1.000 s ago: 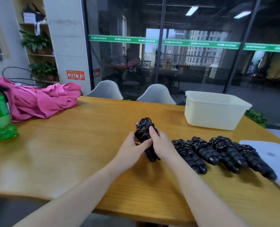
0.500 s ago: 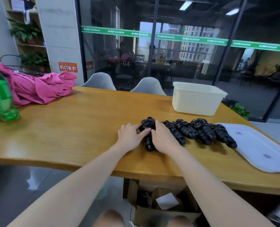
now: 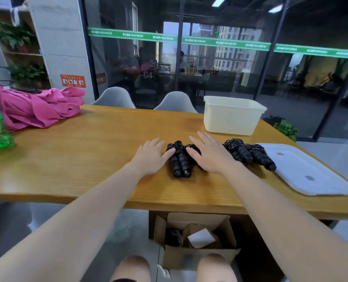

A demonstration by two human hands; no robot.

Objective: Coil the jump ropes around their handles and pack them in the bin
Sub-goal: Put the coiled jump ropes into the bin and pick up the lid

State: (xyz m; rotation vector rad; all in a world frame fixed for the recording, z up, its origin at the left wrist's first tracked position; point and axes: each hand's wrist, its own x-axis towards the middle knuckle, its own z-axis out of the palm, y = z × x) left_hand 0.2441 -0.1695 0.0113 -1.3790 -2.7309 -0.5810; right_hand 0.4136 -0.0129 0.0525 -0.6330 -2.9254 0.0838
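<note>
The coiled jump rope (image 3: 179, 159) lies on the desk (image 3: 87, 151) right between my hands, its long way pointing from me toward the far side. My left hand (image 3: 151, 157) and right hand (image 3: 208, 154) are flat and open, holding nothing, thumbs just touching the rope. The bin (image 3: 231, 116) stands behind the rope and to its right, nearer my right hand, with bare desk in between.

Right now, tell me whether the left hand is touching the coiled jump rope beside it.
Touching. The head view shows the left hand lying flat on the table, its thumb tip against the coiled jump rope.
</note>
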